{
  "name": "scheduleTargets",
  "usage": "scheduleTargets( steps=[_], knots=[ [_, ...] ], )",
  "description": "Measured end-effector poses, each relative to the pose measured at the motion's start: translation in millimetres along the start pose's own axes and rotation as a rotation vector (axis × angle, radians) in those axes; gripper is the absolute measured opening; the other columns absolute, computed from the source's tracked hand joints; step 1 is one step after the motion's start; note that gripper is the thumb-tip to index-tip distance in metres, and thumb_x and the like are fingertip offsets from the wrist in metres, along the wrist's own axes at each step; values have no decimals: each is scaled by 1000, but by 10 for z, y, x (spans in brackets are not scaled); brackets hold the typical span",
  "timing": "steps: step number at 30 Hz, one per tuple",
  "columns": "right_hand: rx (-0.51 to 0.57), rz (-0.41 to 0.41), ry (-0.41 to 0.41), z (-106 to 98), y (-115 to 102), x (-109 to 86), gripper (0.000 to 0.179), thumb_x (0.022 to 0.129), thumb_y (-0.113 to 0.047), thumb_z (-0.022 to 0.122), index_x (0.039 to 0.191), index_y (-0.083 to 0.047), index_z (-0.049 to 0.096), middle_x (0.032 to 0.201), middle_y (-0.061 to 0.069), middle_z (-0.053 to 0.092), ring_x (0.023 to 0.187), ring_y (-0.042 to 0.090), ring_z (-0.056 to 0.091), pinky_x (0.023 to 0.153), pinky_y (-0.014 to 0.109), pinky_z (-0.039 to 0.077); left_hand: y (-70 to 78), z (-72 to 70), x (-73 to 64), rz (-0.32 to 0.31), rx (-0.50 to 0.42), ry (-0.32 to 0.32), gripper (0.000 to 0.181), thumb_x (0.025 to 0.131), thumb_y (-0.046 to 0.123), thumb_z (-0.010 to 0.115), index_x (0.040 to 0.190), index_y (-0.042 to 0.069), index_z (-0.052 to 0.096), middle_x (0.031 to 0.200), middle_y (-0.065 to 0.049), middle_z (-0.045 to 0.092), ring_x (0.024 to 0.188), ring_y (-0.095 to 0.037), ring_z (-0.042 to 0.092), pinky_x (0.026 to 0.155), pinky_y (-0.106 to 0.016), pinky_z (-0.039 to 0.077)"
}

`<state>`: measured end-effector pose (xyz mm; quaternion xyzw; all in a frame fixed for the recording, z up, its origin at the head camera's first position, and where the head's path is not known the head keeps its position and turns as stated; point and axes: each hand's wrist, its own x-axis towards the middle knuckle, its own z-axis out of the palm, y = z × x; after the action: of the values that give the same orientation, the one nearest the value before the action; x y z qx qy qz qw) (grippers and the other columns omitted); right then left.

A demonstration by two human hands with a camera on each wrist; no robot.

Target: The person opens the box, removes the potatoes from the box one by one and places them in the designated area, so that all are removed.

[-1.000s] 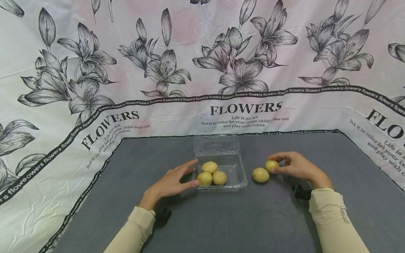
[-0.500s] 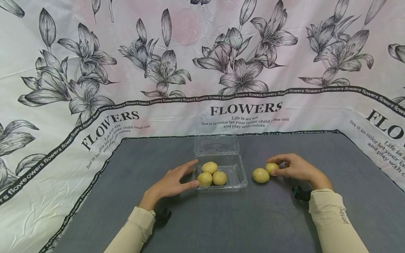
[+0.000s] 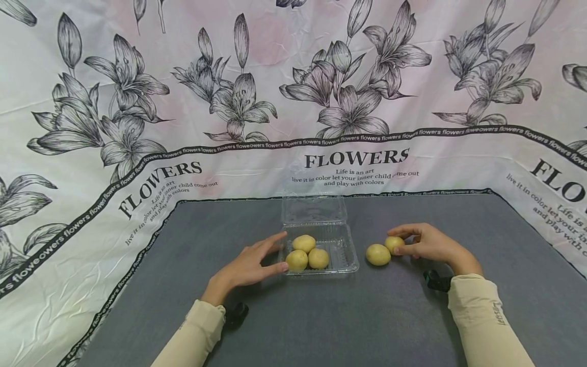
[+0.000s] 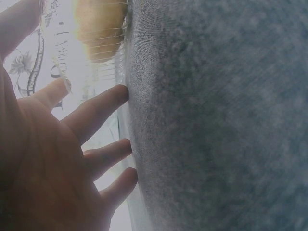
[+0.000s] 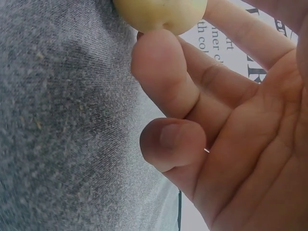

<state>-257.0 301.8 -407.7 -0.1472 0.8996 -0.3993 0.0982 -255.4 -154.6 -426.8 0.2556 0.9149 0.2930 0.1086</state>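
A clear plastic clamshell box (image 3: pixel 341 255) stands on the table with its lid raised at the back. Inside its left half lie a back potato (image 3: pixel 304 242), a front-left potato (image 3: pixel 296 260) and a front-right potato (image 3: pixel 318 258), all round and yellow. My left hand (image 3: pixel 251 261) rests at the box's left side, fingers spread, thumb by the front corner; the left wrist view shows the fingers extended. To the right of the box sits a loose potato (image 3: pixel 378 254). Touching or just behind it is another potato (image 3: pixel 393 243), which my right hand (image 3: pixel 428 242) holds between thumb and fingers.
The grey table (image 3: pixel 348 321) ends at the back against a hanging flower-printed cloth (image 3: pixel 257 173). The box's clear lid (image 3: pixel 314 209) leans back near that cloth. Dark wrist devices sit at both cuffs.
My right hand has lowered very slightly with its potato, which sits closer to the loose one. The left hand and the box stay put.
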Motion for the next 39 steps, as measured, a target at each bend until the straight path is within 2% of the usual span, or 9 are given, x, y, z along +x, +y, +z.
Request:
scheduleTargets(
  steps=[10,28,39],
  knots=[
    [-12,17,-1,-1,-17,1,54,92,-25,77,138,0,61,129,24,65,68,13,57,61,31,51,-12,0,3,-1,2,-2,80,96,64,59,162,41,20,159,1,47,156,-31,28,122,-68,12],
    [-79,-4,23,-51,-110,-36,59,94,-28,74,144,-2,56,133,29,62,74,22,63,65,35,54,-16,1,5,4,1,-1,81,96,63,59,162,39,21,158,1,48,156,-32,28,121,-69,12],
    [-159,-53,88,-49,-253,-60,54,94,-33,75,140,-7,61,130,24,66,72,15,55,63,30,46,-16,-2,6,4,-2,-3,81,96,63,59,163,39,20,159,2,47,156,-31,27,121,-69,12]
  ],
)
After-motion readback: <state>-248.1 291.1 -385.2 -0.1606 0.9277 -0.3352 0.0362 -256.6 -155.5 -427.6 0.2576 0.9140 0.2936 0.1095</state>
